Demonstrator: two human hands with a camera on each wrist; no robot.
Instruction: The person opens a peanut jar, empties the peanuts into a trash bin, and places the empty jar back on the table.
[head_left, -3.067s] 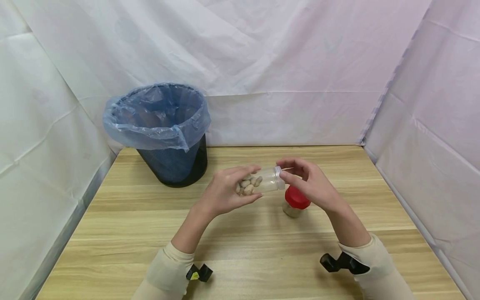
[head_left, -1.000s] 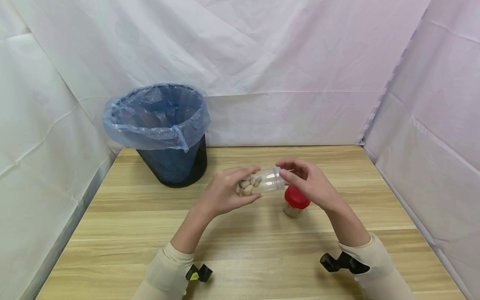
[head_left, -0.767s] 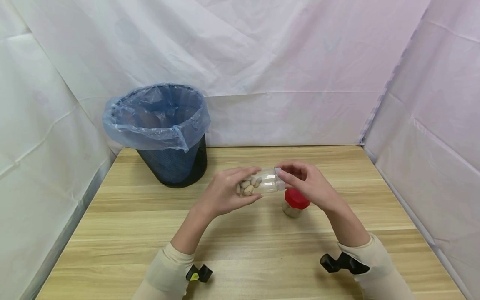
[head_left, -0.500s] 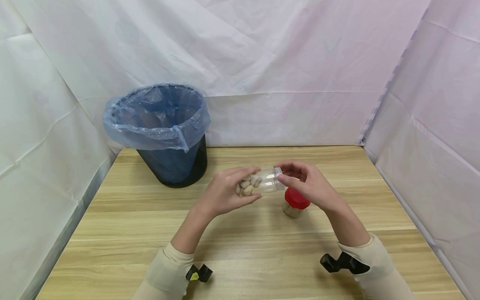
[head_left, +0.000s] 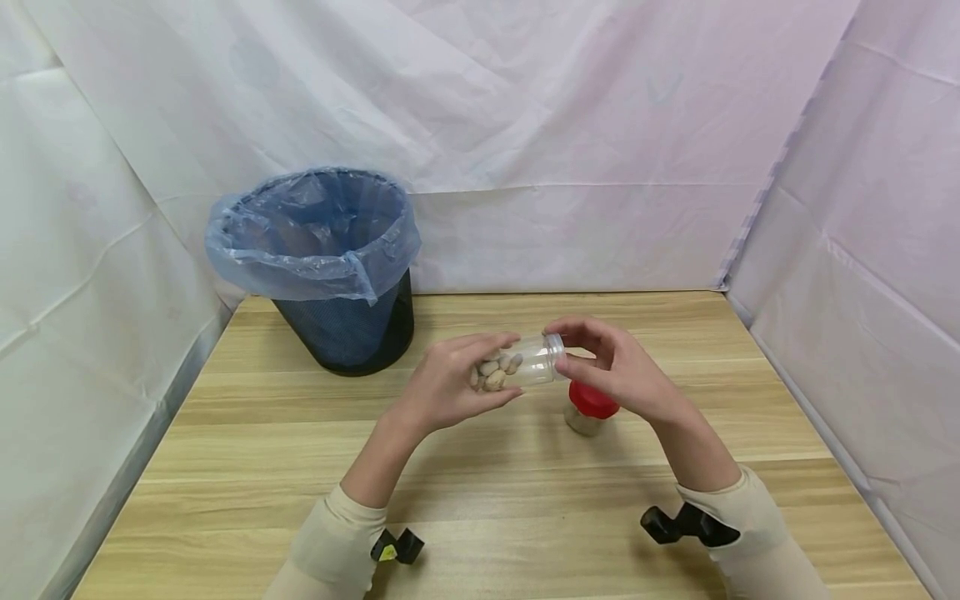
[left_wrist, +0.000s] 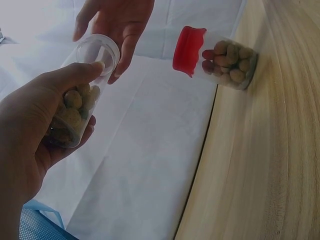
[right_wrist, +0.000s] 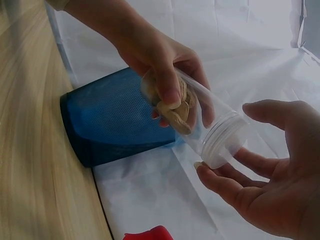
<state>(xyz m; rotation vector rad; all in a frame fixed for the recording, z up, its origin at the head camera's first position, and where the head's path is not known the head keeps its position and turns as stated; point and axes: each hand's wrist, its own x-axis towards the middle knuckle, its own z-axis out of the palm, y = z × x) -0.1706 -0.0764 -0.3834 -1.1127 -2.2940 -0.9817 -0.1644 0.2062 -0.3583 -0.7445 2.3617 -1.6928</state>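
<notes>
A clear jar (head_left: pixel 534 363) lies tilted on its side in the air, its closed end in my left hand (head_left: pixel 448 379). Thumb and fingers of that hand grip the jar around its lower half, where several tan nuts (right_wrist: pixel 175 116), seemingly peanuts in the shell, have gathered. At the other end is a clear lid (right_wrist: pixel 220 146). My right hand (head_left: pixel 617 367) has its thumb and fingertips bent around the lid's rim, with the thumb barely at the edge in the right wrist view. Below the right hand a second jar with a red lid (head_left: pixel 592 400) stands upright on the table, also holding nuts (left_wrist: pixel 230 62).
A black mesh bin (head_left: pixel 345 325) with a blue plastic liner (head_left: pixel 315 271) stands at the back left of the wooden table (head_left: pixel 480 508). White sheets (head_left: pixel 570 125) hang behind and on both sides.
My right fingers have shifted slightly along the lid, the thumb moving a little left and down. The left hand and its jar have stayed almost still.
</notes>
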